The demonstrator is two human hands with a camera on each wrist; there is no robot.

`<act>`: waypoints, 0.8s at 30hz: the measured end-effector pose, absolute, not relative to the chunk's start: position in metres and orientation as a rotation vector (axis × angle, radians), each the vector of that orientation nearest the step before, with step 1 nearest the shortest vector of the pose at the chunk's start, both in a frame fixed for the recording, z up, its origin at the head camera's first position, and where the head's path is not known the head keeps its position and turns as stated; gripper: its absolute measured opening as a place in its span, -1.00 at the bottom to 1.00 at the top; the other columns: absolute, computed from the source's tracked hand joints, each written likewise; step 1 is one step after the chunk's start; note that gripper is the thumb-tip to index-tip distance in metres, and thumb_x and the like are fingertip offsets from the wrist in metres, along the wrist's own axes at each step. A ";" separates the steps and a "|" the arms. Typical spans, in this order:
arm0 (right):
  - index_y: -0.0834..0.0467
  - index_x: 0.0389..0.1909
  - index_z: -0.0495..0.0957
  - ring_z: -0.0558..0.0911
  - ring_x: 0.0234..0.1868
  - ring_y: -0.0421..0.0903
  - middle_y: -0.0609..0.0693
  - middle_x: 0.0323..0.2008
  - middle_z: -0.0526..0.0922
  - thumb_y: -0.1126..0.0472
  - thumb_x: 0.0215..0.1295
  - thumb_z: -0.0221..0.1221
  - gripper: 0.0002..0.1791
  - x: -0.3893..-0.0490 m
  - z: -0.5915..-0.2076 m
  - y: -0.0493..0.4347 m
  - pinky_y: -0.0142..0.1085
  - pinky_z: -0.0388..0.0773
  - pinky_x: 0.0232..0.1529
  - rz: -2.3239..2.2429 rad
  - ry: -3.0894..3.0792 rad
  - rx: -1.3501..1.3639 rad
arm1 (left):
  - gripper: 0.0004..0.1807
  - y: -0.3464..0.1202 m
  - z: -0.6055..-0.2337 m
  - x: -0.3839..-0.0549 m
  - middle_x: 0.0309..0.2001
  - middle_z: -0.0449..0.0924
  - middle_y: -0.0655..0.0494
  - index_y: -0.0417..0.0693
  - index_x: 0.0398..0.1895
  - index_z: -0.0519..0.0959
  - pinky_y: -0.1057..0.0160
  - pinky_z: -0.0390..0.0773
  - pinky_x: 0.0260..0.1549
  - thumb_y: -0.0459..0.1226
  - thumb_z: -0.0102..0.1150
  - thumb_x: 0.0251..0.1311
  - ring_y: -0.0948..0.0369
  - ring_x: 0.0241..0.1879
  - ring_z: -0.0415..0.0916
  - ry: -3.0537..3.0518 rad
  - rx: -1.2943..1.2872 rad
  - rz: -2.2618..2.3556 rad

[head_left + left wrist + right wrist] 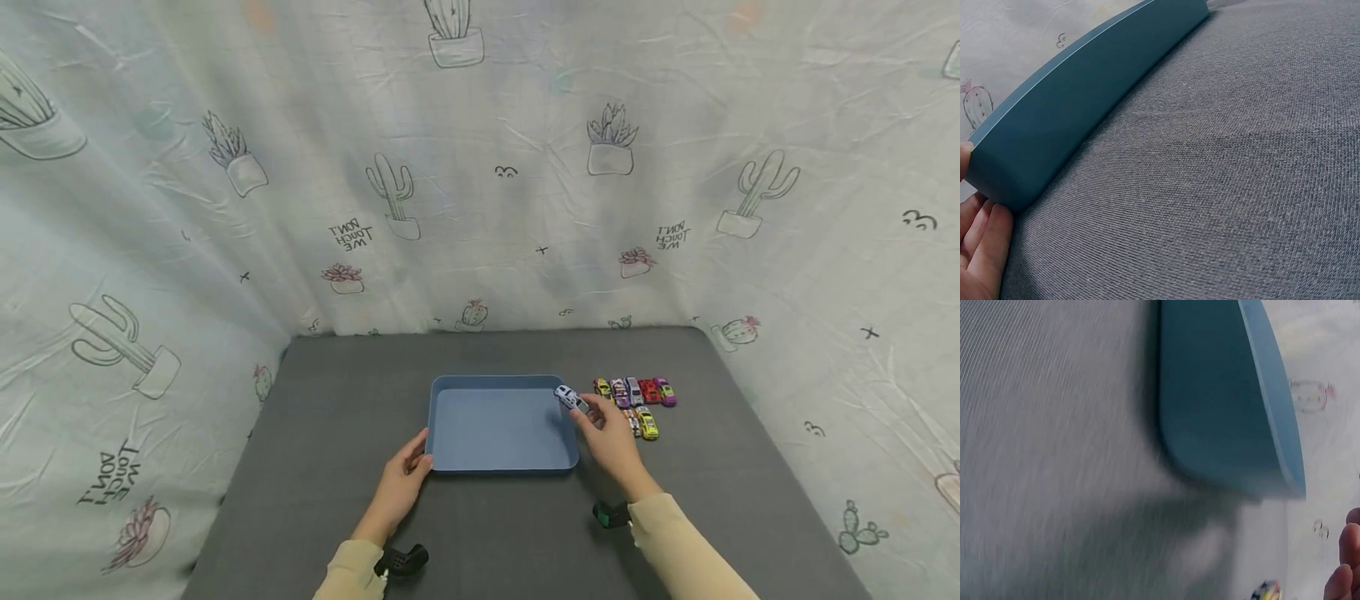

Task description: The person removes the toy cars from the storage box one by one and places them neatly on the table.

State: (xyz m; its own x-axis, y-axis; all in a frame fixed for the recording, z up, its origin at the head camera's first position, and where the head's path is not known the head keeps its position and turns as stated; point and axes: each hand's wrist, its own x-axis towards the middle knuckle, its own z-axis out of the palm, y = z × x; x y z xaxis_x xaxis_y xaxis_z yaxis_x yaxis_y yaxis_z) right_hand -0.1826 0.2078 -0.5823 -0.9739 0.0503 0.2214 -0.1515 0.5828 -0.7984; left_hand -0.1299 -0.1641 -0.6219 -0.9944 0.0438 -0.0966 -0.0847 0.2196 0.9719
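Observation:
A shallow blue tray (495,429) lies flat on the grey cloth. At its near left corner my left hand (399,487) grips the tray, thumb and fingers on either side of the corner; the left wrist view shows fingertips (994,234) low against the tray's outer wall (1066,119). My right hand (613,442) pinches a white toy car (567,397) with dark markings, held over the tray's right rim. In the right wrist view only some fingertips (1350,550) show at the right edge, and the held car is out of sight.
Several small toy cars stand close together right of the tray, among them a red one (651,392), a purple one (666,392) and a yellow one (647,423). My right hand partly covers some. Behind the grey table (360,375) hangs a cactus-print curtain (480,208).

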 end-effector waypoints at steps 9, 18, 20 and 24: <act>0.20 0.09 0.54 0.52 -0.28 -0.07 0.08 -0.23 0.58 0.06 0.32 0.25 -0.59 -0.179 -0.591 0.245 -0.31 0.46 -0.35 1.252 -2.534 -0.077 | -0.42 -0.163 -0.622 -0.130 0.36 0.31 -0.04 0.15 0.45 0.26 -0.10 0.29 0.22 -0.21 0.10 0.39 0.00 0.28 0.30 2.380 -0.048 1.901; 0.19 0.17 0.49 0.52 -0.18 -0.04 0.14 -0.12 0.60 -0.01 0.36 0.19 -0.52 -0.176 -0.604 0.282 -0.31 0.45 -0.29 1.254 -2.505 -0.283 | -0.41 -0.164 -0.622 -0.130 0.38 0.27 -0.05 0.18 0.45 0.25 -0.10 0.28 0.23 -0.17 0.10 0.38 -0.01 0.31 0.26 2.384 -0.042 1.889; 0.20 0.17 0.48 0.53 -0.17 -0.02 0.15 -0.10 0.60 -0.03 0.37 0.17 -0.51 -0.175 -0.607 0.288 -0.28 0.45 -0.28 1.252 -2.507 -0.319 | -0.41 -0.164 -0.622 -0.129 0.38 0.27 -0.05 0.17 0.46 0.25 -0.11 0.28 0.23 -0.18 0.10 0.38 -0.01 0.31 0.26 2.380 -0.039 1.890; 0.21 0.19 0.45 0.51 -0.14 0.00 0.18 -0.06 0.57 -0.08 0.40 0.11 -0.47 -0.173 -0.613 0.299 -0.18 0.43 -0.26 1.242 -2.499 -0.395 | -0.41 -0.164 -0.623 -0.129 0.38 0.27 -0.04 0.15 0.46 0.25 -0.10 0.30 0.22 -0.20 0.09 0.39 -0.01 0.30 0.28 2.374 -0.037 1.896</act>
